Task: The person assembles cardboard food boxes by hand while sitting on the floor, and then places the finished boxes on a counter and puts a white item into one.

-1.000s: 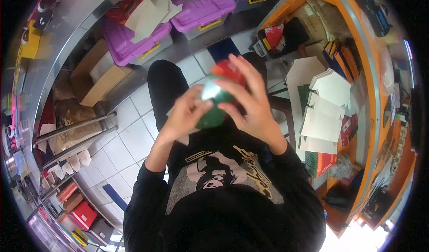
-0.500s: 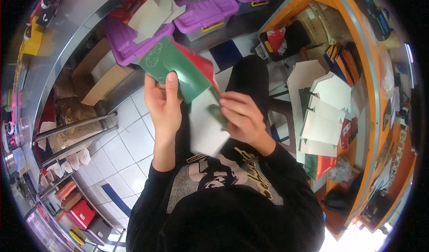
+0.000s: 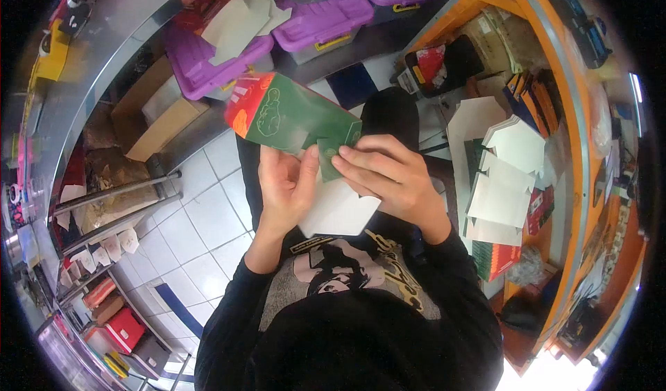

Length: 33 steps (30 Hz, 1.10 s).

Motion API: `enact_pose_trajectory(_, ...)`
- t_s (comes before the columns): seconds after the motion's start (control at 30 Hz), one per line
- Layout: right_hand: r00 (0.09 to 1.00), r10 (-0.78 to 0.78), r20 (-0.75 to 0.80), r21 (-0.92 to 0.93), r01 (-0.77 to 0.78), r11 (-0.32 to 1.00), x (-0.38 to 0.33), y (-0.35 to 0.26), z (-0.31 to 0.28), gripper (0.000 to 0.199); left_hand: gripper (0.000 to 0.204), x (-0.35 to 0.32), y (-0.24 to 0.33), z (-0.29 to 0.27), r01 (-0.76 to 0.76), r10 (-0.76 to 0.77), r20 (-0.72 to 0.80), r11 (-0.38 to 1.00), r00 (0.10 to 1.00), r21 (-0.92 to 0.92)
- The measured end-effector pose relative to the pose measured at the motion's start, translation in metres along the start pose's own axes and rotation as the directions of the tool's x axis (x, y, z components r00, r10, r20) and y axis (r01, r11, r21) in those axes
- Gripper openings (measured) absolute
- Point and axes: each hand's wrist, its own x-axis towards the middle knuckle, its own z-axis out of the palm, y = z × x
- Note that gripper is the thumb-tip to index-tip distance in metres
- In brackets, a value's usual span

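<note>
A green and red printed cardboard box (image 3: 302,117), partly folded, is held up over my lap. Its red end points to the far left, and a white flap (image 3: 338,211) hangs out from the end closest to me. My left hand (image 3: 288,186) grips the box from below, thumb up at the small green end tab (image 3: 333,159). My right hand (image 3: 392,176) is closed on that same end, its fingertips pressing the green tab from the right. The fingers under the box are hidden.
To the right lies a stack of flat white-backed box blanks (image 3: 506,190) beside an orange wooden shelf (image 3: 572,252). Purple-lidded bins (image 3: 322,16) stand ahead, one with white card pieces (image 3: 239,27) on top. An open brown carton (image 3: 163,131) sits at the left.
The box has turned so its red end now shows at the far left. My left hand has slid right and nearer, and both hands have come together at the tab end.
</note>
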Motion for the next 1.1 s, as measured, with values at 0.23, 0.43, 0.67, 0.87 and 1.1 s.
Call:
enact_pose_trajectory(0.23,0.976,0.022,-0.217,0.035,-0.015,0.999,-0.003,0.004,0.011,0.034,0.031,-0.014,-0.008,0.014,-0.049,0.040,0.058,0.987,0.998,0.152)
enact_pose_trajectory(0.43,0.823,0.564,-0.069,0.296,-0.523,0.799,0.005,0.005,0.001,0.074,0.032,-0.015,-0.007,0.012,0.007,-0.007,0.120,1.000,0.993,0.001)
enact_pose_trajectory(0.67,0.846,0.531,0.048,0.343,-0.514,0.787,-0.020,-0.002,0.027,0.059,0.016,-0.020,-0.014,0.006,0.207,-0.209,0.016,0.975,0.978,0.078)
enact_pose_trajectory(0.87,0.726,0.655,0.209,0.508,-0.653,0.562,-0.038,0.003,0.042,0.057,0.024,-0.016,-0.020,0.011,-0.158,0.114,0.112,0.802,0.987,0.575)
enact_pose_trajectory(1.1,0.419,0.876,0.238,0.948,-0.298,-0.115,-0.025,0.002,0.047,0.063,0.030,-0.004,0.005,0.000,-0.247,0.116,0.238,0.719,0.964,0.650)
